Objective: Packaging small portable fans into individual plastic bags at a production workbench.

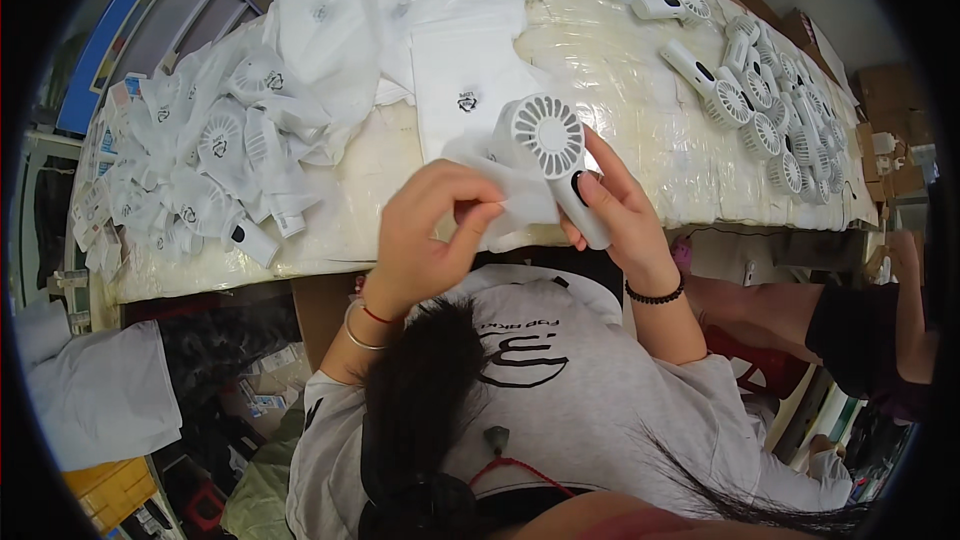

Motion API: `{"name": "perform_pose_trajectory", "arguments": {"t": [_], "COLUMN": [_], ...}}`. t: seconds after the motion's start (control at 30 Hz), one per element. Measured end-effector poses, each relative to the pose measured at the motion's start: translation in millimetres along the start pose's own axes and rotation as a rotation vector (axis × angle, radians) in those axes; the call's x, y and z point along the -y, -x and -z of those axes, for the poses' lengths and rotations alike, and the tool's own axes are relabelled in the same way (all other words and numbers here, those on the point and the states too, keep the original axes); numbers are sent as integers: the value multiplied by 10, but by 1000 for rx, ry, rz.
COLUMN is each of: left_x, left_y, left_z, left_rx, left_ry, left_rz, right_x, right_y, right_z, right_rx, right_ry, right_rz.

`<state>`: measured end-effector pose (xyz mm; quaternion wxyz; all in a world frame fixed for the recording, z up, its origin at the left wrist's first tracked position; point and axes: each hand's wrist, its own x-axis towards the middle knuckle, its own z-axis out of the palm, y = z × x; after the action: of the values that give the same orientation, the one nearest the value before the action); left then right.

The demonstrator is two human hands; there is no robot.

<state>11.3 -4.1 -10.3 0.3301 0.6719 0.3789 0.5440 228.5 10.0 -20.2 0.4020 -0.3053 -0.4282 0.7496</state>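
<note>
My right hand (625, 208) is closed round the handle of a white handheld fan (549, 136), its thumb beside the dark oval on the handle. The round slotted head of the fan points up and away from me. In my left hand (432, 228) a thin translucent white bag (522, 202) is pinched between thumb and fingers, just left of the fan. Part of the bag lies behind the fan. Flat white bags (455, 70) are stacked on the table beyond my hands, each with a small dark print.
At the table's right lies a pile of bare white fans (775, 105). On the left sits a heap of bagged fans (220, 140). Yellowish plastic film covers the table (600, 60). A blue-edged shelf (120, 30) stands far left, cardboard boxes (890, 105) far right. Another person's leg (760, 310) shows at right.
</note>
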Motion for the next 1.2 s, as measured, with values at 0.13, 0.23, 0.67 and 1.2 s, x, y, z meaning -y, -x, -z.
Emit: {"name": "perform_pose_trajectory", "arguments": {"t": [0.13,0.23,0.67,1.2], "left_x": [8,32,-45,-89], "left_y": [-97,-145,-53,-27], "left_z": [63,103,4,-193], "left_rx": [-123,-290,-42,-68], "left_ry": [42,230,352,-616], "left_rz": [102,315,384,-475], "right_x": [81,88,22,7], "right_y": [32,59,28,225], "right_z": [76,117,108,-460], "right_rx": [59,193,441,-147], "right_ry": [-136,-226,-220,879], "right_rz": [38,37,-170,243]}}
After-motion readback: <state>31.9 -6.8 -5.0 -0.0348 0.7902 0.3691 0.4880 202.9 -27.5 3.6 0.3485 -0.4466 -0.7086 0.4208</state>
